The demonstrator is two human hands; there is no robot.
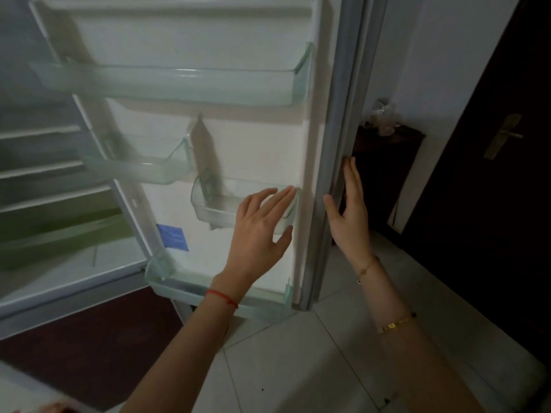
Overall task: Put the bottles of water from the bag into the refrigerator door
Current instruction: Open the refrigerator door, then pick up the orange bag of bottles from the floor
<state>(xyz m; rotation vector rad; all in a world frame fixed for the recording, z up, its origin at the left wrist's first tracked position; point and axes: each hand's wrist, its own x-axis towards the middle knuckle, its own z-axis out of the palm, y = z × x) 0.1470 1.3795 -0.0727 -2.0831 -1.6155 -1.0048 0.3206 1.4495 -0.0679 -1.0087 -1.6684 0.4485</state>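
Note:
The refrigerator door (256,144) stands wide open in front of me, its inner side facing me. Clear door bins hang on it: a long one (179,84) near the top, a small one (143,165) at mid-left, another small one (217,204) at mid-right, and a bottom shelf (185,287). All the bins look bare. My left hand (262,231) is spread flat in front of the mid-right bin. My right hand (351,210) is open against the door's outer edge (337,162), thumb on the seal. No water bottle or bag is in view.
The fridge interior (44,174) with white shelves lies to the left. A dark red mat (89,347) covers the floor below it, with pale tiles (298,368) under my arms. A dark cabinet (384,162) and a dark door with a handle (504,135) stand to the right.

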